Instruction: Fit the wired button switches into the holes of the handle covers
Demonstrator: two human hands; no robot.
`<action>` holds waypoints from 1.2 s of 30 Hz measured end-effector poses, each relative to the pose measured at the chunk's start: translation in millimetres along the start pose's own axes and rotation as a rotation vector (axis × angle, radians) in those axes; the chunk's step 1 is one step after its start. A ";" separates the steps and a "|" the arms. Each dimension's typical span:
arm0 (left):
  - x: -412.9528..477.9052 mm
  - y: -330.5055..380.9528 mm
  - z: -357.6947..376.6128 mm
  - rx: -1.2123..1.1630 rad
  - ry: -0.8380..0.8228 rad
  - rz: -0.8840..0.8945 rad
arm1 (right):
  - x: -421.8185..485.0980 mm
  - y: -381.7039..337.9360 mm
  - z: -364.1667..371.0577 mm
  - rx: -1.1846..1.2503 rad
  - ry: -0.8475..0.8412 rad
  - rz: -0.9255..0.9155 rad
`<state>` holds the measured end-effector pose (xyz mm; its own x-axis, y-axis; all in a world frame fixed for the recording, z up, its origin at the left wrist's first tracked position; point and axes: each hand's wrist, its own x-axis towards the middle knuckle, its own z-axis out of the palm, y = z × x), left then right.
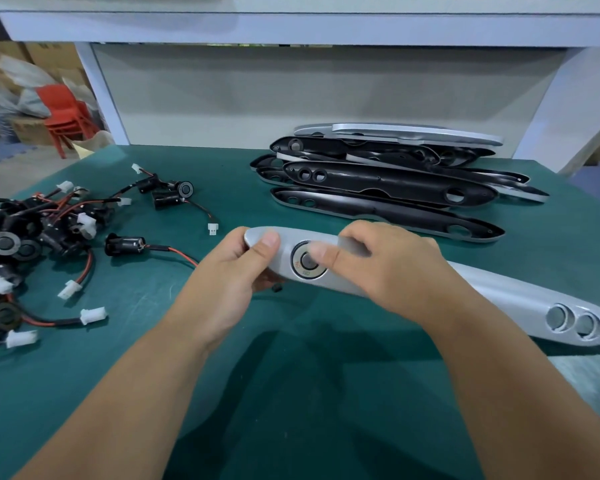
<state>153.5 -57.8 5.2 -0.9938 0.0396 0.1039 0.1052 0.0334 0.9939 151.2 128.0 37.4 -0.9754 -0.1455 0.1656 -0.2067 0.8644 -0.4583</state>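
Note:
A long silver handle cover [499, 296] lies face up across the green mat, reaching from the centre to the right edge. My left hand [236, 271] grips its left tip, thumb on top. My right hand [388, 265] curls over the cover just right of a round button switch [308, 260] seated in the left hole, and its thumb lies across that button. Two empty round holes [573, 322] show at the cover's right end. A small black part pokes out under the cover below my left hand.
A heap of wired button switches [32, 237] with red-black leads and white plugs lies at the left; one loose switch [123, 244] lies near my left hand. A stack of handle covers [388, 181], mostly black insides up, sits behind. White shelf legs stand at the back.

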 end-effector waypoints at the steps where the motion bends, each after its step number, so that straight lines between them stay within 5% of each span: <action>1: -0.2 0.3 -0.1 0.005 -0.007 0.006 | 0.1 -0.2 0.5 0.008 0.020 0.015; 17: 0.8 4.6 -1.5 -0.070 -0.048 0.094 | -8.8 -10.4 7.6 -0.117 0.259 0.028; 22: 8.4 -5.3 -8.3 0.000 0.017 0.027 | -13.7 18.6 3.0 -0.219 0.021 -0.021; 27: 17.8 -12.1 -24.8 0.151 0.137 -0.037 | -30.6 101.4 -23.1 -0.451 -0.177 0.203; 32: 16.5 -17.6 -13.0 0.401 0.146 -0.065 | -47.6 131.8 -27.3 -0.440 -0.069 0.157; 36: 20.9 -18.3 -19.3 0.308 0.232 -0.094 | -51.9 121.3 -20.4 -0.477 0.012 0.069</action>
<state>130.1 -76.9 -10.1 -0.9775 -0.2037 0.0541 -0.0155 0.3255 0.9454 178.3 250.1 -9.0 -0.9840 -0.0773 0.1603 -0.0810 0.9966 -0.0171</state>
